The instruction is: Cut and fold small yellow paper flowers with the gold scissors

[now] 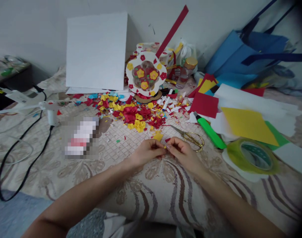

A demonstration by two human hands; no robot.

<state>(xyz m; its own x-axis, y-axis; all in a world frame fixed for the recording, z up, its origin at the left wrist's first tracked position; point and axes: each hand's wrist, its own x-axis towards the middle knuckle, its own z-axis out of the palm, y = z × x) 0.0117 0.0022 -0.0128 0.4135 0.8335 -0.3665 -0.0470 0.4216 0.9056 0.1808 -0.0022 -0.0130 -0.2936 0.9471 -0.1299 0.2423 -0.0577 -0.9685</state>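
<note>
Paper (165, 146) is pinched by my left hand (148, 152) and right hand (185, 153), likely for steadiness, toward the front edge of the bench (163, 190).

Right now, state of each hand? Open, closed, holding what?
Left hand: closed in a pinch, holding a tiny yellow piece.
Right hand: closed in a pinch beside it; whether it grips the piece too, can't tell.

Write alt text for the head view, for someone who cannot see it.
A person's left hand and right hand pinch a small yellow piece over a patterned cloth. Beyond lie scissors and a heap of red and yellow paper flowers; a green cutter and tape lie to the right.
</note>
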